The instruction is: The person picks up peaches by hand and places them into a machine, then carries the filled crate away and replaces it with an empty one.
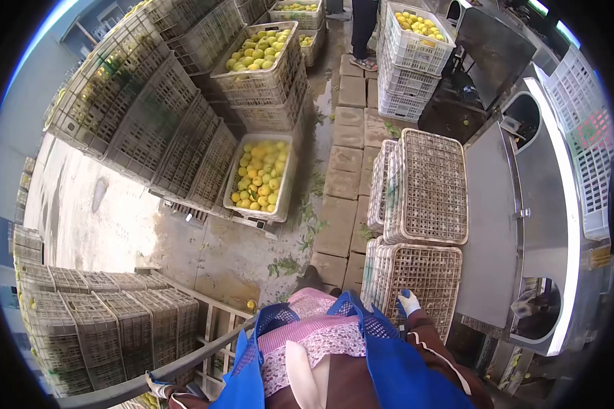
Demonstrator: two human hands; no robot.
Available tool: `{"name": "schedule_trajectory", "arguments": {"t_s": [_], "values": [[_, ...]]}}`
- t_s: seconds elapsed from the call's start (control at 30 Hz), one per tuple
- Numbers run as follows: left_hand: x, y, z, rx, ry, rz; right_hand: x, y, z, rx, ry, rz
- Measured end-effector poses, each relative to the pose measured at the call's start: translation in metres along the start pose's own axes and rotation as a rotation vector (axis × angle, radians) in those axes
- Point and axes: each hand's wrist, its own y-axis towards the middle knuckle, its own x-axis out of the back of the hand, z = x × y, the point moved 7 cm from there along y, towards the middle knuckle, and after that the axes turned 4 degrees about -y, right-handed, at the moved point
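My right hand (409,302), in a white and blue glove, rests at the top left edge of a stack of dirty white plastic crates (426,279) lying on their sides. Its fingers are too small to make out. At the lower left, my left hand (158,387), gloved too, is on the curved metal rail (205,351); how its fingers sit around the rail is hard to see. Another stack of tipped crates (435,184) stands just beyond the one by my right hand. My blue apron (396,365) hangs between my arms.
Crates of yellow fruit (260,174) line the left side, with tall crate stacks (143,123) behind. A person (363,31) stands at the top beside a fruit-filled stack (409,61). Metal machinery (488,225) runs along the right. Leaves lie on the wet floor (225,252).
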Motion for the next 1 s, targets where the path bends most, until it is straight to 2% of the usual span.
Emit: {"name": "schedule_trajectory", "arguments": {"t_s": [0.07,0.13,0.17,0.27,0.3,0.33,0.37,0.4,0.43,0.53,0.57,0.63,0.67,0.73,0.8,0.83,0.87,0.93,0.97,1.0], "values": [[0.006,-0.027,-0.008,-0.08,0.009,-0.124,-0.011,0.069,-0.001,0.121,-0.011,-0.012],[0.002,-0.054,-0.006,-0.099,0.033,-0.197,-0.011,0.054,0.069,0.125,0.0,0.051],[-0.004,-0.064,-0.001,-0.097,0.051,-0.217,-0.011,0.062,0.081,0.093,-0.04,0.058],[-0.05,-0.097,0.029,-0.052,0.105,-0.24,-0.002,0.089,0.105,0.227,-0.199,0.021],[-0.07,-0.106,0.042,-0.025,0.132,-0.228,0.001,0.132,0.057,0.155,-0.157,0.051],[-0.094,-0.12,0.059,0.013,0.155,-0.205,0.002,0.153,0.041,0.082,-0.117,0.076],[-0.12,-0.134,0.079,0.055,0.18,-0.173,0.011,0.179,0.028,0.007,-0.303,0.162],[-0.148,-0.152,0.099,0.094,0.207,-0.129,0.019,0.185,0.044,-0.052,-0.495,0.263],[-0.177,-0.169,0.12,0.14,0.24,-0.069,0.026,0.22,0.04,0.021,-0.585,0.268],[-0.28,-0.239,0.194,0.336,0.328,0.19,0.058,0.186,0.188,-0.023,-0.423,-0.039],[-0.314,-0.269,0.217,0.415,0.349,0.289,0.053,0.204,0.207,0.076,-0.179,0.028],[-0.38,-0.332,0.247,0.517,0.346,0.47,0.053,0.219,0.268,0.092,-0.354,0.007],[-0.409,-0.365,0.246,0.5,0.312,0.543,0.054,0.226,0.299,0.1,-0.444,-0.003],[-0.451,-0.432,0.202,0.33,0.218,0.622,0.046,0.259,0.337,0.137,-0.451,0.084],[-0.477,-0.461,0.174,0.212,0.289,0.552,0.04,0.308,0.362,0.172,-0.519,0.117],[-0.489,-0.475,0.164,0.302,0.316,0.539,0.042,0.321,0.392,0.227,-0.682,0.074],[-0.502,-0.494,0.149,0.229,0.318,0.528,0.044,0.333,0.421,0.269,-0.697,0.085],[-0.546,-0.555,0.112,0.351,0.324,0.642,0.041,0.366,0.471,0.36,-0.714,0.111],[-0.582,-0.588,0.095,0.334,0.276,0.778,0.044,0.382,0.494,0.234,-0.699,0.14],[-0.617,-0.622,0.078,0.317,0.235,0.914,0.048,0.392,0.522,0.212,-0.717,0.208]]}}
